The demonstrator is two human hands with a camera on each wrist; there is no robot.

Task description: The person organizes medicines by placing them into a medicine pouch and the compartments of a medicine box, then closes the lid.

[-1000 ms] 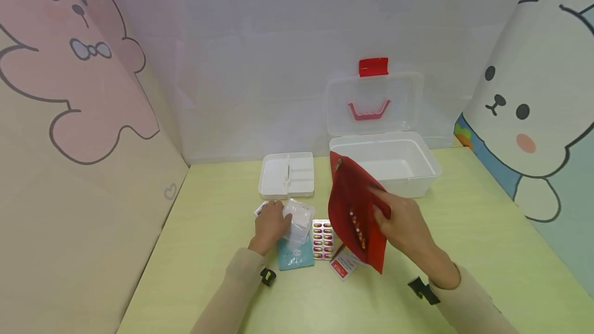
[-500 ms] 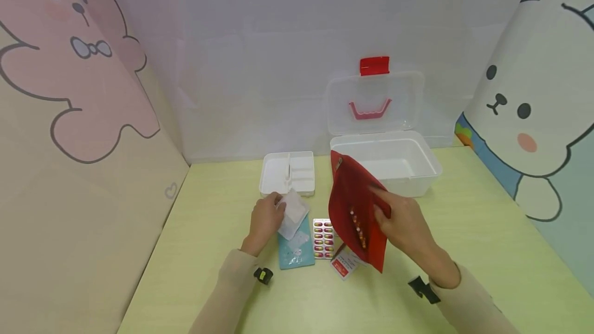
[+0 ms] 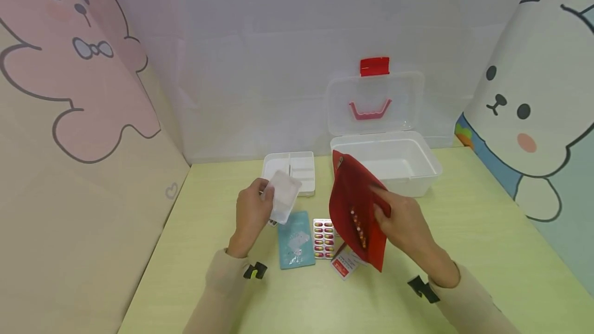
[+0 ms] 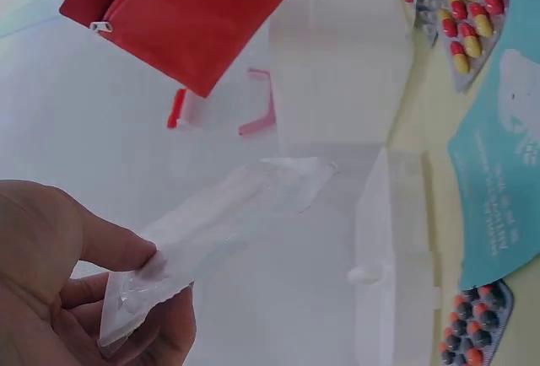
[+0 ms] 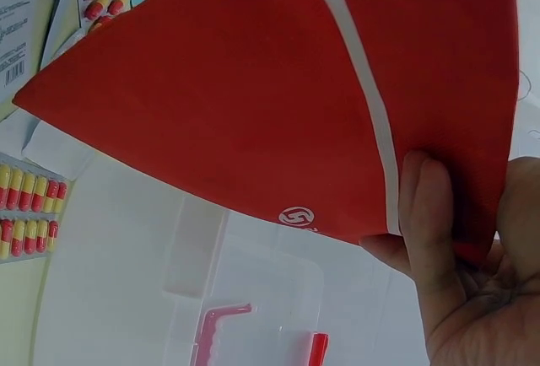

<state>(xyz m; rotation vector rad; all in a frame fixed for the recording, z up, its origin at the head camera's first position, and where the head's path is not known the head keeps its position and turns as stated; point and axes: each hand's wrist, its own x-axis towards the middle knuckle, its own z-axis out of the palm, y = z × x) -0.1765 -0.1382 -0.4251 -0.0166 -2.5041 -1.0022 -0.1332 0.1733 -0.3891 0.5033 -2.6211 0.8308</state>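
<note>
In the head view my left hand point(image 3: 249, 215) pinches a flat white packet point(image 3: 284, 195) in clear wrapping, thumb on top. It is raised above the table, in front of the white tray. My right hand point(image 3: 410, 228) grips the side of a red zippered pouch point(image 3: 345, 184), whose mouth gapes toward the left. Small orange and white pieces show inside it. Between the hands lie a teal packet point(image 3: 292, 251), a blister pack of red-and-yellow capsules point(image 3: 323, 238) and a small red-and-white packet point(image 3: 342, 266), partly under the pouch. A blister pack of dark-and-orange capsules point(image 4: 477, 324) shows in the left wrist view.
Behind the pouch stands a white plastic box point(image 3: 419, 184), its clear lid point(image 3: 339, 102) raised against the back wall and fitted with a pink handle point(image 3: 369, 113). A white compartment tray point(image 3: 303, 161) sits behind the left hand. Printed cloths hang at both sides.
My left hand has lifted the white packet off the teal packet and carried it up and to the left, uncovering more of the teal one. The right hand and pouch have stayed nearly still.
</note>
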